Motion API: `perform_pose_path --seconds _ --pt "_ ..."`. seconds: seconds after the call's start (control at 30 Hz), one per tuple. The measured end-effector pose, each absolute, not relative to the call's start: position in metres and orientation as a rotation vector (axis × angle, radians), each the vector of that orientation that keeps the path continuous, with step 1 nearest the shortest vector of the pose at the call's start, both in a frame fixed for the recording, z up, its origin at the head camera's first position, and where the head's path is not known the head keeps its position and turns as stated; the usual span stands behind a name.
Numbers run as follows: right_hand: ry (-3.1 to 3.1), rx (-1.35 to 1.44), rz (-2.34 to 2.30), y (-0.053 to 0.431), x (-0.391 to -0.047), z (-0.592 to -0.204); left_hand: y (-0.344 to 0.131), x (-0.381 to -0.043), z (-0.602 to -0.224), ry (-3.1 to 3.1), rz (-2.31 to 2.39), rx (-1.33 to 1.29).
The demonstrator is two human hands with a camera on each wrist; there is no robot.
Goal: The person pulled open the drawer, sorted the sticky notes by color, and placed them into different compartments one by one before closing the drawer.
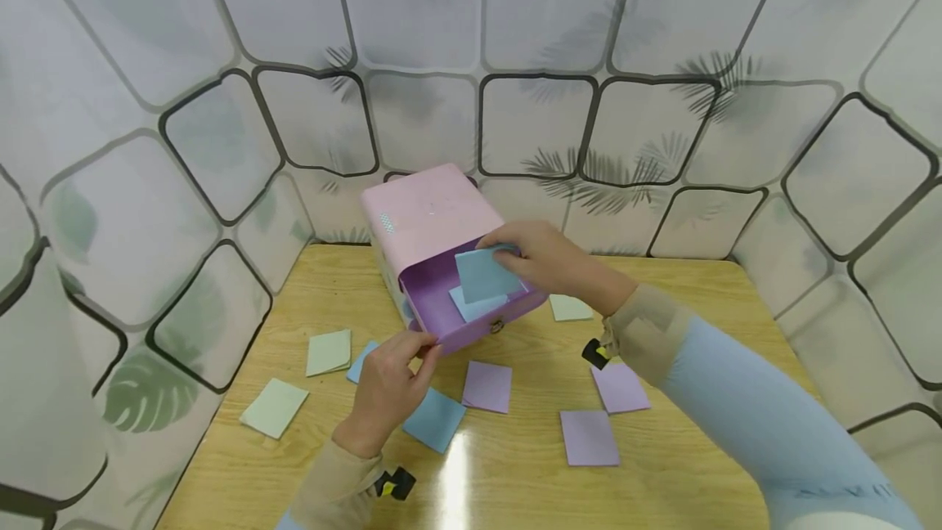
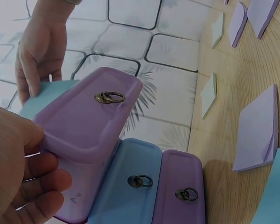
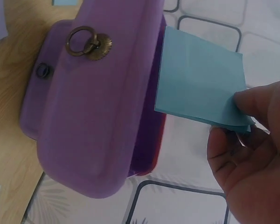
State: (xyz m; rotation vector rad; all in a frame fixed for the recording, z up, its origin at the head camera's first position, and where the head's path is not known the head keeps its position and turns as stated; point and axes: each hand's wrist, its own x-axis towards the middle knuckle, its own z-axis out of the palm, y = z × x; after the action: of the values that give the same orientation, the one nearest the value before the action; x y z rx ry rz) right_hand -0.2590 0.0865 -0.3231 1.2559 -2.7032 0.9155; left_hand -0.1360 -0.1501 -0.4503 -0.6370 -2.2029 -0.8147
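My right hand [image 1: 540,256] pinches a thin light-blue pad of sticky notes [image 3: 200,79] by one edge, thumb on one face and fingers on the other. It hangs tilted over the pulled-out top drawer [image 1: 430,301], purple with a brass ring pull [image 2: 109,97]. Inside the drawer, another blue sheet [image 1: 471,305] lies partly behind the pad. My left hand [image 1: 393,383] grips the drawer's front left corner, thumb at the rim and fingers curled near its side. The drawer belongs to a small chest [image 1: 434,211] with a pink top.
Below the open drawer are a blue drawer [image 2: 130,182] and a purple drawer [image 2: 182,186], both closed. Around the chest on the wooden table [image 1: 515,497] lie green pads [image 1: 274,407], purple pads [image 1: 589,437] and a blue pad [image 1: 434,419]. A patterned curtain [image 1: 427,23] surrounds the table.
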Motion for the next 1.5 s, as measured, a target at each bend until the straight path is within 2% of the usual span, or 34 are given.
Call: perform_pose_path --seconds 0.47,1.5 --pt "-2.783 1.278 0.834 0.071 -0.279 -0.342 -0.150 -0.137 -0.452 -2.193 -0.819 -0.636" --pt "-2.911 1.330 0.630 0.059 -0.297 -0.360 -0.150 -0.137 -0.453 -2.199 -0.822 -0.617"
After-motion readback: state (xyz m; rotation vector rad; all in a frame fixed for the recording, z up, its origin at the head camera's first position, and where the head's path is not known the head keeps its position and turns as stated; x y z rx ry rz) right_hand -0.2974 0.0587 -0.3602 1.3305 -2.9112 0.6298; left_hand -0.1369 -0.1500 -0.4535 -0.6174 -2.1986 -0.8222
